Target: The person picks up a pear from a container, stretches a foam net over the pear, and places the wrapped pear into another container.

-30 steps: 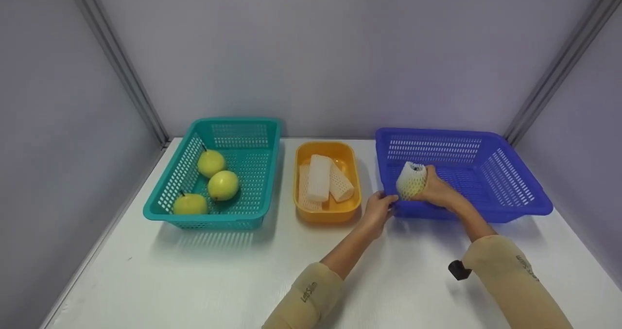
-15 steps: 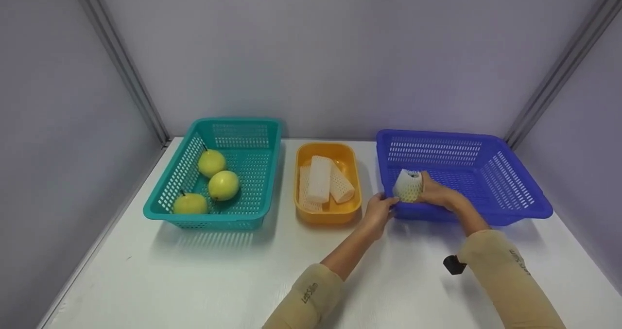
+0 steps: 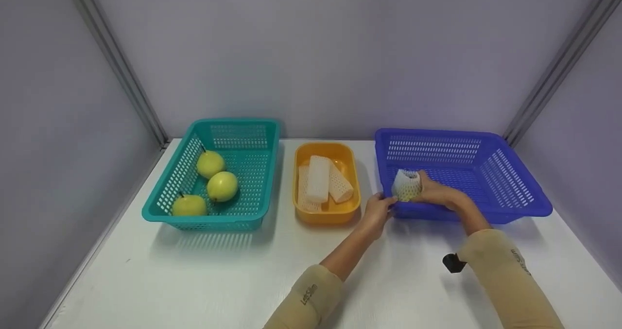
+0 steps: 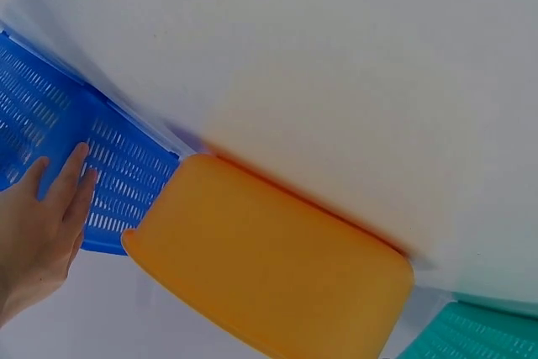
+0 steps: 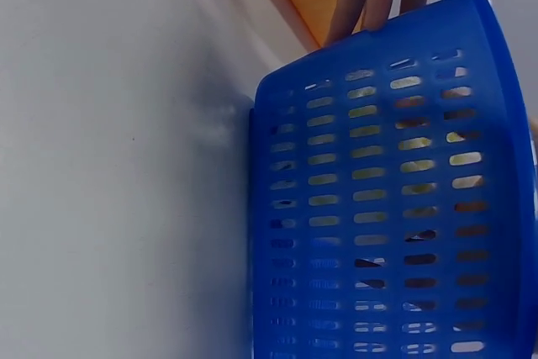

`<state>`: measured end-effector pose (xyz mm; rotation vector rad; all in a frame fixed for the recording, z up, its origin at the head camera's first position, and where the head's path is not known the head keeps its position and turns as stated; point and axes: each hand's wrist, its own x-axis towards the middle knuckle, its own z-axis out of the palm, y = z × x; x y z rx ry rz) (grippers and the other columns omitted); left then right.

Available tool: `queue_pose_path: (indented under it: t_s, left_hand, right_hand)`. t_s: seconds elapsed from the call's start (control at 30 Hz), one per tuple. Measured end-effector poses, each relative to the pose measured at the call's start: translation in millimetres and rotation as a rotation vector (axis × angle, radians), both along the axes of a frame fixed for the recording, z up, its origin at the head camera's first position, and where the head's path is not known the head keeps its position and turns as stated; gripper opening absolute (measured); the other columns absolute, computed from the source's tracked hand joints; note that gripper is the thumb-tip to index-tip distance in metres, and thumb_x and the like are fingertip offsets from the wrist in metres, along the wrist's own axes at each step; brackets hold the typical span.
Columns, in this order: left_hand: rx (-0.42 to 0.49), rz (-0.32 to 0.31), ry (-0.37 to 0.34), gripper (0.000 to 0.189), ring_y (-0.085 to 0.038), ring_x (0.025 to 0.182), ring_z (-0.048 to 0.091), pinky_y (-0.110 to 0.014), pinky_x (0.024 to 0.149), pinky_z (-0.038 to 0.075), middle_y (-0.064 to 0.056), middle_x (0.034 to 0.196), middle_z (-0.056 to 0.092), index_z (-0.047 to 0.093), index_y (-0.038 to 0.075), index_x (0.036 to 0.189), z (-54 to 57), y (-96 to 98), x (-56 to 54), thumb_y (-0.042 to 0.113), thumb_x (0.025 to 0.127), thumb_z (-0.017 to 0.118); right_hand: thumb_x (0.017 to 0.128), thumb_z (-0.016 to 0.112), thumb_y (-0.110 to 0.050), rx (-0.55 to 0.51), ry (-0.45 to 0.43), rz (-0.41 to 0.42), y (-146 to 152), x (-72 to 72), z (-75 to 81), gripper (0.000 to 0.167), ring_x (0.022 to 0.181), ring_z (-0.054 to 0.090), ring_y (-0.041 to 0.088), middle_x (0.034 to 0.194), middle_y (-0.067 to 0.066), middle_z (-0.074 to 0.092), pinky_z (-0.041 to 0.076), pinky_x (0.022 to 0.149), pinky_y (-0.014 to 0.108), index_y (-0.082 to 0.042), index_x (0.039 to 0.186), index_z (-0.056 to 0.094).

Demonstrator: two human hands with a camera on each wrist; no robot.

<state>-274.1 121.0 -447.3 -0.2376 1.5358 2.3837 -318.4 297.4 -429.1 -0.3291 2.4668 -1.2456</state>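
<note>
One net-sleeved fruit (image 3: 407,187) is inside the blue basket's (image 3: 457,179) near left corner, gripped by the right hand (image 3: 434,191), while the left hand (image 3: 377,214) pinches the rim (image 3: 381,161) just beside it. To set it down well, I'd want that rim held steady and the grip eased off gently, so the netting (image 3: 403,177) isn't dragged loose. From my feed I count three bare fruits (image 3: 222,186) in the teal basket (image 3: 250,168), three net sleeves (image 3: 318,178) in the orange tub (image 3: 326,217), and two baskets to that one tub.
</note>
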Motion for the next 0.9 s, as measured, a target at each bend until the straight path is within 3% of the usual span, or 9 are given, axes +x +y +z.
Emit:
queue_pose_path:
  t_s: [0.17,0.3,0.5,0.7,0.9]
  left_hand:
    - [-0.018,0.006,0.011,0.04,-0.03,0.11,0.052,-0.039,0.092,0.041,-0.021,0.115,0.055,0.044,-0.015,0.123,0.4,0.1,0.0,0.0,0.087,0.054]
    - [-0.011,0.007,0.027,0.04,-0.031,0.11,0.051,-0.039,0.091,0.042,-0.021,0.115,0.055,0.043,-0.015,0.123,-0.8,-0.1,0.0,0.0,0.088,0.054]
    - [0.013,-0.001,0.025,0.04,-0.031,0.11,0.051,-0.037,0.091,0.042,-0.021,0.114,0.055,0.043,-0.016,0.123,-2.2,-1.1,1.0,0.001,0.088,0.054]
    - [0.011,0.009,-0.01,0.039,-0.029,0.11,0.051,-0.036,0.093,0.04,-0.019,0.112,0.056,0.044,-0.014,0.123,1.2,-2.4,1.9,0.002,0.089,0.055]
    - [-0.053,-0.034,0.007,0.04,-0.028,0.112,0.051,-0.036,0.095,0.038,-0.018,0.115,0.056,0.045,-0.014,0.123,4.4,-7.8,6.0,0.007,0.09,0.054]
  right_hand:
    - [0.081,0.069,-0.02,-0.029,0.014,-0.05,-1,-0.2,0.4,0.077,0.103,0.044,0.034,0.117,0.025,0.039,0.041,0.084,0.038,0.005,0.131,0.014]
    - [0.084,0.067,-0.025,-0.064,0.059,-0.087,-3,1.6,2.1,0.074,0.112,0.039,0.04,0.125,0.029,0.035,0.039,0.089,0.045,0.003,0.131,0.017]
    - [0.086,0.063,-0.038,-0.083,0.253,-0.169,-5,4.0,1.7,0.065,0.123,0.031,0.041,0.131,0.025,0.037,0.026,0.099,0.053,0.003,0.128,0.034]
    - [0.091,0.058,-0.019,-0.183,0.526,-0.286,-4,5.2,0.2,0.031,0.107,0.049,0.025,0.112,0.021,0.056,0.035,0.095,0.041,0.006,0.11,0.054]
    - [0.091,0.055,-0.005,-0.238,0.639,-0.382,-4,11.4,0.9,0.017,0.091,0.052,0.007,0.099,0.023,0.06,0.04,0.083,0.021,0.009,0.1,0.058]
